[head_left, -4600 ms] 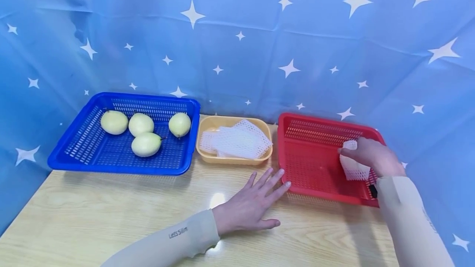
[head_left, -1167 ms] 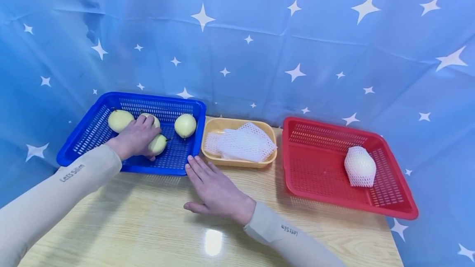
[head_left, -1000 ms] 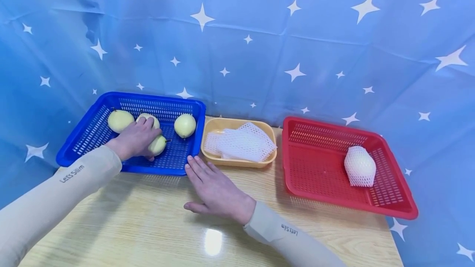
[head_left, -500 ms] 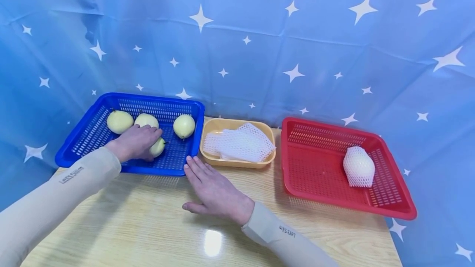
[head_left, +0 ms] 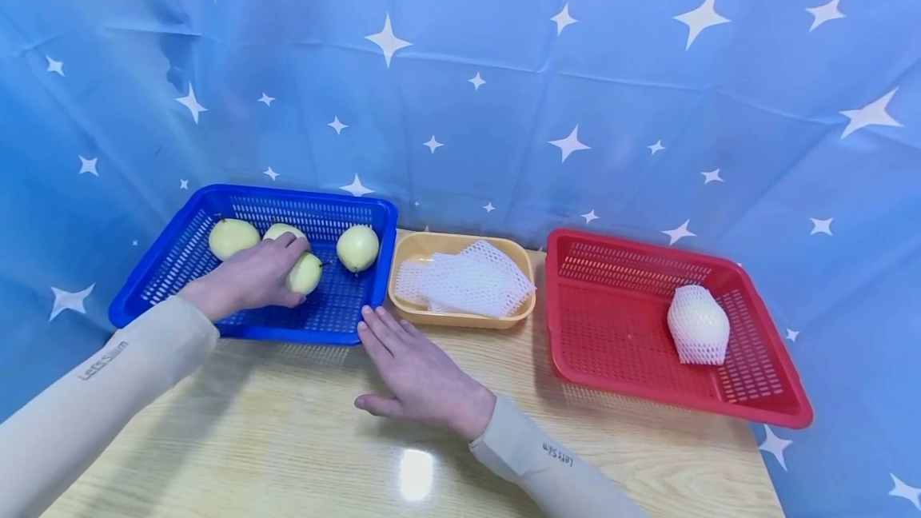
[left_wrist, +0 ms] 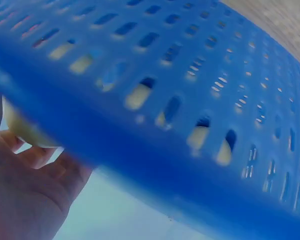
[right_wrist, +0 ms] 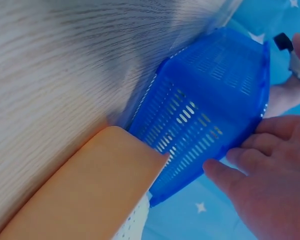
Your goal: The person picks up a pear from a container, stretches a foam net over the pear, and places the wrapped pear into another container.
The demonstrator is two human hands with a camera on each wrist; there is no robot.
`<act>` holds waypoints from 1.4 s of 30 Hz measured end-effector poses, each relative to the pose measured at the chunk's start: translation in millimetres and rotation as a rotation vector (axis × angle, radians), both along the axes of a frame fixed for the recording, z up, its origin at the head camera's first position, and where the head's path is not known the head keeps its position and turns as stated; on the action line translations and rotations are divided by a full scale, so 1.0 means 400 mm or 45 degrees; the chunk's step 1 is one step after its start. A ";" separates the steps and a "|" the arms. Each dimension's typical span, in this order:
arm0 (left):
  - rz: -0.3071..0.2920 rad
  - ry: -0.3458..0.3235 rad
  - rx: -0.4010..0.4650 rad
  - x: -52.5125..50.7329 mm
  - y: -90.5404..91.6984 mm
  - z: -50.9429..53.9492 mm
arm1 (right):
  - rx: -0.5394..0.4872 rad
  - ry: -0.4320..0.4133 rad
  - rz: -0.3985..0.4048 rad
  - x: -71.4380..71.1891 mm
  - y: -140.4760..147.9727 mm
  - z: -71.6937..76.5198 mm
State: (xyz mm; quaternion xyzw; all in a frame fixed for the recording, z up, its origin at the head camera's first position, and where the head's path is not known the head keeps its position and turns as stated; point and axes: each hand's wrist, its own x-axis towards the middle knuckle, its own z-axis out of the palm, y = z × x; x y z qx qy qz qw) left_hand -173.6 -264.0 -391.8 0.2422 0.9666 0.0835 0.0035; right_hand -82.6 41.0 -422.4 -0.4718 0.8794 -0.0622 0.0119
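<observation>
In the head view the left hand (head_left: 262,273) reaches over the front rim of the blue basket (head_left: 316,336) and grips a pale green pear (head_left: 305,274), its stem pointing right. Behind it lies another pear (head_left: 282,232), partly hidden by the fingers; further pears rest at left (head_left: 233,239) and right (head_left: 357,248). The left wrist view shows the left hand (left_wrist: 32,185) curled at a pear (left_wrist: 27,127) beyond the blue rim. The right hand (head_left: 420,370) has spread, straight fingers touching the basket's front right corner, also in the right wrist view, where the hand (right_wrist: 275,175) meets the rim.
A yellow tray (head_left: 432,316) with white foam nets (head_left: 471,282) stands right of the blue basket. Further right, a red basket (head_left: 669,400) holds a net-covered fruit (head_left: 698,326). A blue curtain with white stars (head_left: 460,38) hangs behind the wooden table (head_left: 324,438).
Since the oldest frame, the right hand has left the red basket for the blue one, and the left hand has moved into the blue basket. Lately the left hand has lifted its pear slightly.
</observation>
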 end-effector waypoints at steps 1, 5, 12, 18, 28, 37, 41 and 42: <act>0.014 0.008 0.022 0.003 0.000 0.006 | -0.001 -0.006 -0.004 0.001 0.001 0.000; 0.080 0.013 0.113 0.014 0.009 0.034 | -0.015 -0.018 -0.013 0.003 0.004 -0.001; 0.101 0.030 0.229 0.027 0.036 0.051 | -0.109 -0.122 -0.016 0.003 0.024 -0.006; 0.145 0.092 0.350 0.051 0.074 0.057 | -0.231 -0.140 -0.023 0.003 0.062 0.001; 0.208 0.168 0.549 0.112 0.160 0.086 | -0.520 -0.258 -0.338 0.010 0.129 0.031; 0.110 0.258 0.676 0.158 0.237 0.077 | -0.808 -0.423 -0.581 0.013 0.202 0.050; 0.061 0.298 0.743 0.183 0.285 0.060 | -0.946 -0.489 -0.611 0.017 0.235 0.051; 0.043 0.315 0.761 0.190 0.297 0.054 | -0.986 -0.511 -0.602 0.018 0.242 0.051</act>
